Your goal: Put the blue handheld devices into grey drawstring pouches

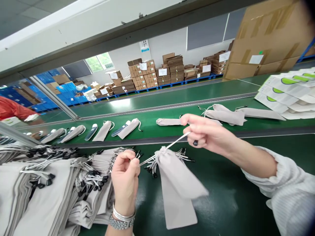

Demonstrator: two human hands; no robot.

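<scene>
A light grey fabric drawstring pouch (178, 173) hangs in the air between my hands from its white cords. My left hand (125, 183) pinches one cord near the pouch neck, and a metal watch and bracelet sit on that wrist. My right hand (209, 134) is shut on the other white cord (177, 141), with a small black cord end showing under its fingers. Another grey pouch (178, 209) lies directly beneath the hanging one. The pouch stack (46, 196) with black-tipped cords lies just left of my left hand.
A green conveyor belt (157, 111) carries a row of grey pouches and dark slim items. White printed cards (283, 91) are piled at right. A cardboard carton (265, 39) is overhead at right. A co-worker's red sleeve (14, 109) is at far left, with stacked cartons behind.
</scene>
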